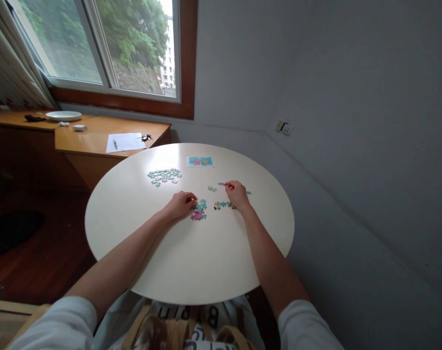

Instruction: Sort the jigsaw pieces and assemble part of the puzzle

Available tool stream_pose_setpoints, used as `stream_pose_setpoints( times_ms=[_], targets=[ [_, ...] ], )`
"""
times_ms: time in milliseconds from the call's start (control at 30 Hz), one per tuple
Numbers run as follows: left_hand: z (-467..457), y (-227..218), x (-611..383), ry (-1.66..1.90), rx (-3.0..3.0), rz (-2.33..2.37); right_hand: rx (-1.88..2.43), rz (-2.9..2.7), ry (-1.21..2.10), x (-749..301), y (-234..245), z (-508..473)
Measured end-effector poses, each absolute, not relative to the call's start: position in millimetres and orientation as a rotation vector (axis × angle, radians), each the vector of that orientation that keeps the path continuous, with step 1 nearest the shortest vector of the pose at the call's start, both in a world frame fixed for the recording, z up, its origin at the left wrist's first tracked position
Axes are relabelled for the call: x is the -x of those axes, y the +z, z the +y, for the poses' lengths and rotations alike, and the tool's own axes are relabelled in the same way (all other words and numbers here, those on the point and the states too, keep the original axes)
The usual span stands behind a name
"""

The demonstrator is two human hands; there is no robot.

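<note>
My left hand (181,203) rests on the round white table (141,228), fingers curled against a joined cluster of pink and teal puzzle pieces (199,211). My right hand (236,193) has its fingers pinched at a small piece (221,184) lying near its fingertips. A second joined strip of pieces (223,205) lies just below that hand. A loose pile of pale teal pieces (164,176) sits farther back on the left. A small reference picture (200,161) lies at the far edge.
A wooden desk (93,141) stands behind the table under a window, with a sheet of paper (125,142), keys (145,137) and a white plate (63,115). Grey walls close in on the right. A bag (184,330) lies on my lap.
</note>
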State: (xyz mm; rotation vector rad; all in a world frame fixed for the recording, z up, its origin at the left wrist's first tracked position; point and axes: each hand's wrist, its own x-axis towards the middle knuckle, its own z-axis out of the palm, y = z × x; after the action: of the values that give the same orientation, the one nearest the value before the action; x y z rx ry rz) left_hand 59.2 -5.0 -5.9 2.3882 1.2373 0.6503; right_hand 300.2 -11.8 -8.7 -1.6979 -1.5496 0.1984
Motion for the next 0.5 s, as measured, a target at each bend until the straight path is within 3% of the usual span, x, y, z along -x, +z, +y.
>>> stream_pose_setpoints(
  times_ms=[267,500],
  targets=[
    [-5,-7,-60,0.656,-2.403,1.247,1.766,-1.986,0.265,-275,-12,-20],
    [-3,-7,-60,0.625,-2.417,1.208,1.791,-2.047,0.208,-271,-4,-25]
  ],
)
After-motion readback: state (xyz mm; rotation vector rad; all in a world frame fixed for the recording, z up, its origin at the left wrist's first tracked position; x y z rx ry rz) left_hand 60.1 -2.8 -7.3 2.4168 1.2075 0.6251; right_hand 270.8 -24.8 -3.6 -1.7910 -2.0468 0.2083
